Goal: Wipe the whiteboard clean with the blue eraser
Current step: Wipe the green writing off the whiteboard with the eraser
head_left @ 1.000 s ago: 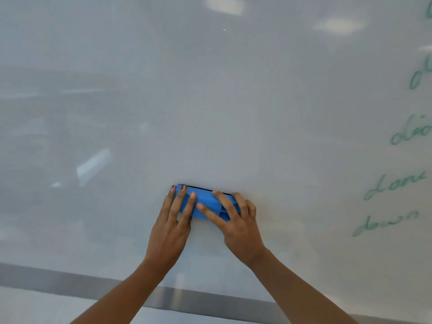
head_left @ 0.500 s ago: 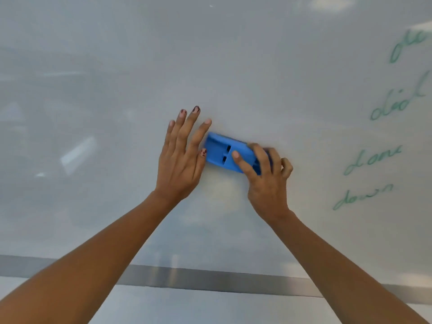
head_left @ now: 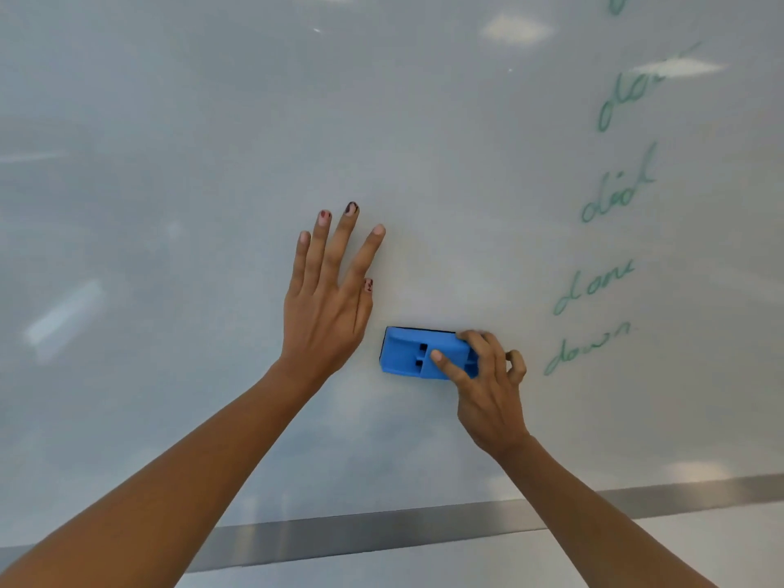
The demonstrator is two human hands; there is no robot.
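Blue rectangular plastic eraser [head_left: 418, 354] with a dark felt underside lies long side level against the glossy white whiteboard [head_left: 212, 205], low on the board and a little right of centre. The right hand [head_left: 492, 392] grips its right end: the thumb presses on the blue back near two small dark slots, and the fingers curl over the top edge and round the end. The left hand [head_left: 324, 316] is just beside the eraser, up and to its left, apart from it, with its fingers straight and fanned, pointing upward (some nails carry chipped dark polish). Whether its palm touches the board I cannot tell. To the right of the eraser, near the right hand, runs a column of faint green handwritten words [head_left: 594, 286]; the lower ones read "did", "done" and "down", while the upper ones are washed out by glare or cut by the edge. Soft bright light reflections [head_left: 515, 27] sit on the board's upper part. A grey metal strip [head_left: 382, 532] runs along the board's bottom edge, below both forearms
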